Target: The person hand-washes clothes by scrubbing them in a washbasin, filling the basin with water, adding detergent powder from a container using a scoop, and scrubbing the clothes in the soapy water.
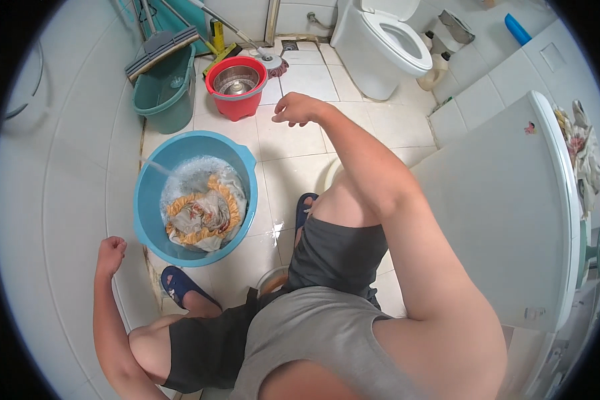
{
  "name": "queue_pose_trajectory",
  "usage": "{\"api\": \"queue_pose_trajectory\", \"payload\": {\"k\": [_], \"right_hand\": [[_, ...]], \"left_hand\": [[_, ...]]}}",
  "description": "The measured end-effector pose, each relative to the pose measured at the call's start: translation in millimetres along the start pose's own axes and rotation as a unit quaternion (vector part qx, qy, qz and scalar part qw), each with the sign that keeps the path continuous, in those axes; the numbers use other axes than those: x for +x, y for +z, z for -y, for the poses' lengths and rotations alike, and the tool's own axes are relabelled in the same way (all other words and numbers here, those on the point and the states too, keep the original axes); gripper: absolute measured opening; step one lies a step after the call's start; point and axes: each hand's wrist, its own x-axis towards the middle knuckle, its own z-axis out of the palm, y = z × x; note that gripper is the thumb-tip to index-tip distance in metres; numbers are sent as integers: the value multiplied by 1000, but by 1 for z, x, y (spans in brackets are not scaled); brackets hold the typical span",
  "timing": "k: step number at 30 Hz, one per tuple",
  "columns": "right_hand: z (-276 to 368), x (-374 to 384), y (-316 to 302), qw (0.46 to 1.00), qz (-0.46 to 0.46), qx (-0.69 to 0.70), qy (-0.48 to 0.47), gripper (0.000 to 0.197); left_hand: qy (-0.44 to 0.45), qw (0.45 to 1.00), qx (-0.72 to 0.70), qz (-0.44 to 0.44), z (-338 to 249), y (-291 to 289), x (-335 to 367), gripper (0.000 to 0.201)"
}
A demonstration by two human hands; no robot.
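Observation:
A wide blue basin stands on the floor in front of me, with foamy water in it. A thin stream of water runs in from the wall side. Partly under the water lies a whitish patterned cloth with a ruffled yellow-orange edge. To the left of the basin, close to the tiled wall, my left hand is curled into a loose fist with nothing visible in it. Beyond the basin's right side my right hand hangs in the air, fingers loosely bent and apart, holding nothing.
Past the basin stand a red spin-mop bucket and a green bucket with a squeegee-like mop head across it. A round mop lies behind. The toilet is far right; a white appliance stands at my right.

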Motion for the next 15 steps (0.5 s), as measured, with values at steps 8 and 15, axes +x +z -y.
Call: {"api": "queue_pose_trajectory", "payload": {"k": [8, 15], "right_hand": [[-9, 2, -5, 1000, 8, 14, 9, 53], [1, -3, -2, 999, 13, 32, 22, 50]], "left_hand": [[0, 998, 66, 5, -6, -1, 3, 23], [-11, 997, 79, -7, -14, -3, -6, 23]]}}
